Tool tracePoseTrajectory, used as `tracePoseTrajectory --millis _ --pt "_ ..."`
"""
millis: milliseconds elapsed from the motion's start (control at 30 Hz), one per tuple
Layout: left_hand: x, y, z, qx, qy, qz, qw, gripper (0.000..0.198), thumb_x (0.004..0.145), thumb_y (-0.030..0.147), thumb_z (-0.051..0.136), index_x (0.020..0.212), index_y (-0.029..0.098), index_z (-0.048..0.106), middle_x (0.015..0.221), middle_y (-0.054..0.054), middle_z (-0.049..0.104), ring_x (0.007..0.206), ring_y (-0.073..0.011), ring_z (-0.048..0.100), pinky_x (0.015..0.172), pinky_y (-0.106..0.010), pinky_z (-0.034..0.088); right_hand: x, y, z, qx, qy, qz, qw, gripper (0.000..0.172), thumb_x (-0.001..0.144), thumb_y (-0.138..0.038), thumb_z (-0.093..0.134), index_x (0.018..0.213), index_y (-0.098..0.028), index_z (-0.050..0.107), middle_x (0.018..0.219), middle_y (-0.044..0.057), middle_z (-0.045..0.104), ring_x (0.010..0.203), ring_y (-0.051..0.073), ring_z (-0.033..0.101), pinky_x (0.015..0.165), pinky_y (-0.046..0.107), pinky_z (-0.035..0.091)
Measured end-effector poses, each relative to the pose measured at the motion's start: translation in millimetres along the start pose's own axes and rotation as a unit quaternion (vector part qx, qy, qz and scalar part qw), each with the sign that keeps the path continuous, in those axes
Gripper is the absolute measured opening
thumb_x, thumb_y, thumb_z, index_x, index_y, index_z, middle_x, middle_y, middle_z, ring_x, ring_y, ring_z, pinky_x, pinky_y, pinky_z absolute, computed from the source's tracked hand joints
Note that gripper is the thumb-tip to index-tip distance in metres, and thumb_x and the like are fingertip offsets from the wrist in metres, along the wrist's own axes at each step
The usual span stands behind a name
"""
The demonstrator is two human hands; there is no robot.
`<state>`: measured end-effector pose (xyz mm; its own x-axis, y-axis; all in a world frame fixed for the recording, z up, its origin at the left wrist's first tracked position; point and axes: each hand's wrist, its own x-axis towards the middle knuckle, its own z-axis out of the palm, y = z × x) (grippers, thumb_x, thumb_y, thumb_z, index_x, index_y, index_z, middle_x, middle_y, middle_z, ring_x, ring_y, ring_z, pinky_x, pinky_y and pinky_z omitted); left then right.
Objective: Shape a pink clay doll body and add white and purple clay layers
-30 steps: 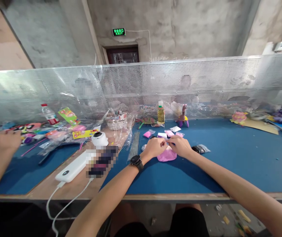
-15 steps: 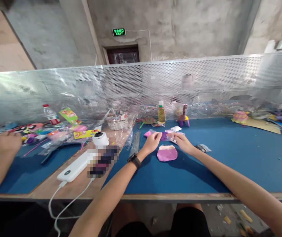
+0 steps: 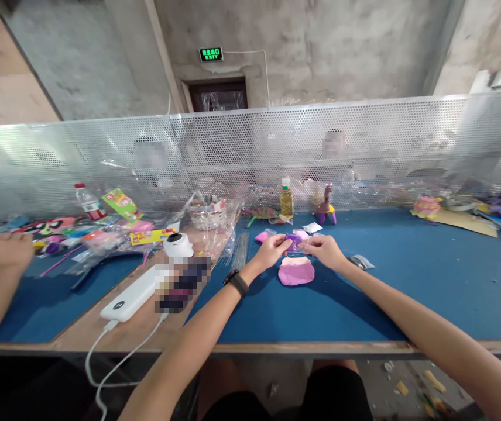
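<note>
A small purple clay packet (image 3: 293, 242) in clear film is held between my hands, just above the blue table mat. The fingers of my left hand (image 3: 271, 251) pinch its left side. At its right edge, my right hand (image 3: 327, 251) grips the film with closed fingers. Directly below lies a flattened pink-purple piece of clay (image 3: 297, 273) with a pale peach upper edge. Beside my left hand is a bright pink packet (image 3: 263, 235). A white packet (image 3: 312, 227) lies behind my right hand.
Thin wires (image 3: 240, 251) lie left of my left hand. Behind stand a bottle of yellow liquid (image 3: 286, 200) and a purple-brown dinosaur figure (image 3: 327, 206). A power bank (image 3: 134, 295) and white camera (image 3: 178, 245) sit left. Another person's hand (image 3: 7, 254) is at far left.
Both hands have closed on the purple packet, which lay on the mat behind them before. My left fingertips moved slightly right, and the packet is now raised between them.
</note>
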<state>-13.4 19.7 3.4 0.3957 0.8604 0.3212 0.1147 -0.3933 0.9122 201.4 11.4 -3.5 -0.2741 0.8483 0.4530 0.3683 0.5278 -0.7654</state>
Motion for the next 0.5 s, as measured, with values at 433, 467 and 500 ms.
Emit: tracePoseTrajectory --millis 433,467,500 --pt "0.4 4.7 5.0 -0.050 0.017 -0.031 0.998 0.029 0.087 0.031 0.055 0.108 0.014 0.068 0.058 0.003 0.051 0.045 -0.0094 0.042 0.046 -0.023 0.033 -3.8 -8.2 4.1 -0.058 0.158 0.000 0.986 0.044 0.077 -0.059 0.070 0.079 -0.017 0.080 0.063 0.005 0.069 0.057 0.017 0.055 0.053 0.028 0.040" --pt "0.7 4.3 5.5 -0.054 0.025 -0.034 0.998 0.029 0.088 0.033 0.056 0.107 0.014 0.068 0.059 0.002 0.053 0.045 -0.0097 0.044 0.046 -0.023 0.034 -3.4 -7.0 3.3 -0.048 0.157 0.004 0.986 0.043 0.077 -0.058 0.071 0.083 -0.017 0.081 0.066 0.005 0.071 0.058 0.018 0.056 0.054 0.028 0.041" --pt "0.9 3.7 5.9 -0.054 0.034 -0.035 0.997 0.030 0.088 0.036 0.057 0.105 0.014 0.068 0.060 0.002 0.054 0.046 -0.0100 0.045 0.046 -0.023 0.036 -2.9 -5.9 2.4 -0.037 0.150 0.009 0.988 0.042 0.077 -0.057 0.072 0.085 -0.016 0.082 0.069 0.006 0.073 0.059 0.018 0.058 0.054 0.029 0.042"
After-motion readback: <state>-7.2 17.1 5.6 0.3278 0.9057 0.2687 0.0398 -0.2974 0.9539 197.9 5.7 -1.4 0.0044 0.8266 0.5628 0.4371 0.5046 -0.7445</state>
